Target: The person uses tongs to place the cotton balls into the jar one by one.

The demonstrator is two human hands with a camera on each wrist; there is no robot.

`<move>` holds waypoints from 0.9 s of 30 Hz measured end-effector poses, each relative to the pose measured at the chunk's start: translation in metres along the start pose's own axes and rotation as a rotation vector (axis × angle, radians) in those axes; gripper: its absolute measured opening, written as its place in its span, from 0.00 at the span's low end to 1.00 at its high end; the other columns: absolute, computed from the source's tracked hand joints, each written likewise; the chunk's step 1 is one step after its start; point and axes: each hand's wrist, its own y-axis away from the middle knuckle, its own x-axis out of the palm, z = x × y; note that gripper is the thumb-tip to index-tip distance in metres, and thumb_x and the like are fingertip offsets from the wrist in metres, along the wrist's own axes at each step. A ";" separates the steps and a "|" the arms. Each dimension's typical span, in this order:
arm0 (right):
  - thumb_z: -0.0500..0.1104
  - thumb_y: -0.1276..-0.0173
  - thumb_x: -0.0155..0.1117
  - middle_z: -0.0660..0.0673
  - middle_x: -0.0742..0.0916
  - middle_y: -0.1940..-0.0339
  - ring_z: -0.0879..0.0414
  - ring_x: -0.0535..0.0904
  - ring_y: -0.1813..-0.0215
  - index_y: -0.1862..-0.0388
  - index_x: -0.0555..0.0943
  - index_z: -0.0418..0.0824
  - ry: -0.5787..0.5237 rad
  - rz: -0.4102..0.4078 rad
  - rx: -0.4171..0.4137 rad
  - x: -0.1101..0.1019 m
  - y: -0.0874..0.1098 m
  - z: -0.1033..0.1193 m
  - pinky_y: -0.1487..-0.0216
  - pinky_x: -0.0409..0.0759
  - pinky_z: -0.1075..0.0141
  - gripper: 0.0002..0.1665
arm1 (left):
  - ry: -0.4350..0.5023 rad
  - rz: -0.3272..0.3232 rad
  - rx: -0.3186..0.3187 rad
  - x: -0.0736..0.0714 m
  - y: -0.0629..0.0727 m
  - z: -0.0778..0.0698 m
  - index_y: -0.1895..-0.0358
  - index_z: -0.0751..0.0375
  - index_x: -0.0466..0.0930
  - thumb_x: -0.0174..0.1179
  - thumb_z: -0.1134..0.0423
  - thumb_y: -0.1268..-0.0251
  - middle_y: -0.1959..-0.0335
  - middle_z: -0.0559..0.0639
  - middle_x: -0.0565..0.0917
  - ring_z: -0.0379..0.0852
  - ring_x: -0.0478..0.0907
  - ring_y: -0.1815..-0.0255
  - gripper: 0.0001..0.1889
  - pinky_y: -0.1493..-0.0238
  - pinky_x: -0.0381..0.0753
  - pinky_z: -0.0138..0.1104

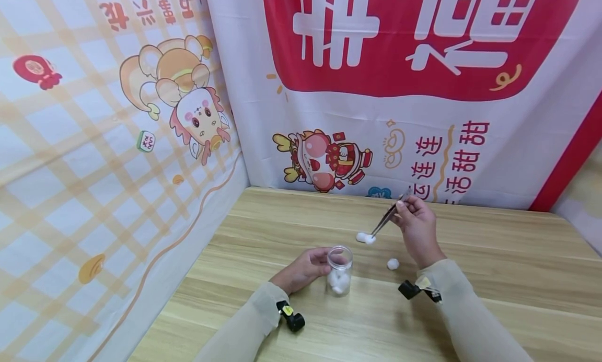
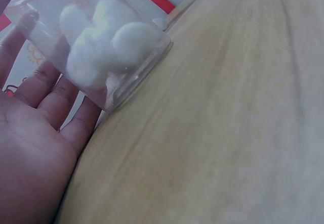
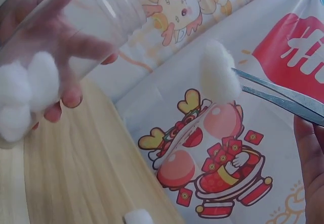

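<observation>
Your L grip (image 1: 305,270) holds clear cyl. plastic jar (image 1: 340,268) w/ white cotton balls (image 1: 339,283); R grip (image 1: 418,229) pinches slim metal tweezers (image 1: 386,218).

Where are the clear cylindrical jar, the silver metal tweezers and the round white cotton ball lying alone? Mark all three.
Clear cylindrical jar (image 3: 98,21), right wrist view: bare wall below the neck.
Silver metal tweezers (image 3: 293,105), right wrist view: the lower prong.
Round white cotton ball (image 1: 392,264), head view: its middle.

Left hand (image 2: 38,128) against a clear jar (image 2: 132,11) of white cotton balls (image 2: 132,43)
</observation>
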 end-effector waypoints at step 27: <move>0.34 0.28 0.58 0.45 0.82 0.63 0.54 0.80 0.60 0.54 0.73 0.32 -0.044 0.039 0.012 0.032 0.009 0.001 0.56 0.84 0.61 0.08 | 0.009 0.011 0.020 0.001 0.002 -0.001 0.29 0.68 0.63 0.64 0.53 0.37 0.38 0.56 0.77 0.53 0.65 0.31 0.37 0.30 0.62 0.42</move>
